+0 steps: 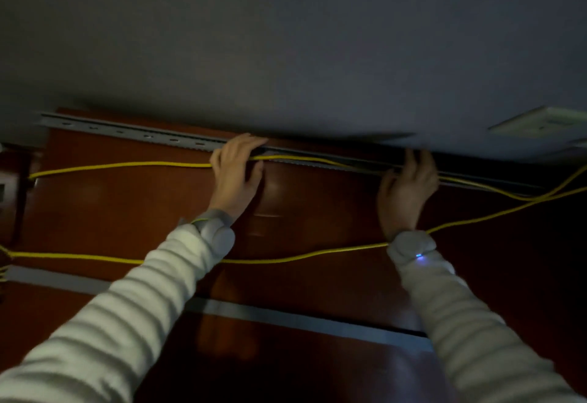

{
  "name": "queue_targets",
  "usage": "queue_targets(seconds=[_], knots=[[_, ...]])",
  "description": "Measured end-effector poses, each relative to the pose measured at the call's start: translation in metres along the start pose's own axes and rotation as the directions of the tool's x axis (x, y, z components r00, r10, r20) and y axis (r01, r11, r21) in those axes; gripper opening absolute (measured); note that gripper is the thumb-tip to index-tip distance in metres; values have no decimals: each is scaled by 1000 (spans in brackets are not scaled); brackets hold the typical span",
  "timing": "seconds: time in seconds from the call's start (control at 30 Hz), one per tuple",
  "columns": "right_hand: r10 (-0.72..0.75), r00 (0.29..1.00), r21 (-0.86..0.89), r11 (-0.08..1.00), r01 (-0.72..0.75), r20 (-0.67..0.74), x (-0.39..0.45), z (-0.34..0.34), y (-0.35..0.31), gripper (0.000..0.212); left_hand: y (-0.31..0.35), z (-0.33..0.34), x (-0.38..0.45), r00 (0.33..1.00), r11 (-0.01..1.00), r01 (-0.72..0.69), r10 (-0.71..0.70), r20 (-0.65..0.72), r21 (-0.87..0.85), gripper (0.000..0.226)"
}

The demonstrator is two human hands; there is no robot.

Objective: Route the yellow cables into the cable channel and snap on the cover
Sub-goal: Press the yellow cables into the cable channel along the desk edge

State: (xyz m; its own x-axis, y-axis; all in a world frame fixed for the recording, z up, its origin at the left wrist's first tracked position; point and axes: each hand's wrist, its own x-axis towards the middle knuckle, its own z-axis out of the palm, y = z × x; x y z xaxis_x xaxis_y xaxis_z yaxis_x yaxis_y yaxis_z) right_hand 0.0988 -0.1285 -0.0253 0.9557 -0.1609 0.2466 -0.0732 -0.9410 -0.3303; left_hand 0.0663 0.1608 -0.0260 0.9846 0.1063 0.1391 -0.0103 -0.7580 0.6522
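slotted grey cable channel [127,132] along the far edge of the reddish tabletop [143,205]. left hand [236,177] pinching the upper yellow cable [127,165] at the channel lip. right hand [408,191] fingers curled on the channel, grip unclear. lower yellow cable [270,260] loose across the tabletop.

Two hands [236,174] [408,193], two yellow cables [127,165] [270,261], one channel [133,134].
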Motion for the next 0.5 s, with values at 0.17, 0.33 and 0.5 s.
queue_targets(seconds=[0.17,0.33,0.5], knots=[[-447,877,334,865,374,177,-44,36,-156,39,-74,-71,-22,980,976,190,-183,-74,110,25],[-678,636,447,729,519,368,-75,75,-279,33,-157,-140,-48,966,918,252,-258,-19,307,25],[-689,583,358,723,591,431,-79,109,-323,35,-209,-174,-63,953,888,298,-297,-58,350,28]])
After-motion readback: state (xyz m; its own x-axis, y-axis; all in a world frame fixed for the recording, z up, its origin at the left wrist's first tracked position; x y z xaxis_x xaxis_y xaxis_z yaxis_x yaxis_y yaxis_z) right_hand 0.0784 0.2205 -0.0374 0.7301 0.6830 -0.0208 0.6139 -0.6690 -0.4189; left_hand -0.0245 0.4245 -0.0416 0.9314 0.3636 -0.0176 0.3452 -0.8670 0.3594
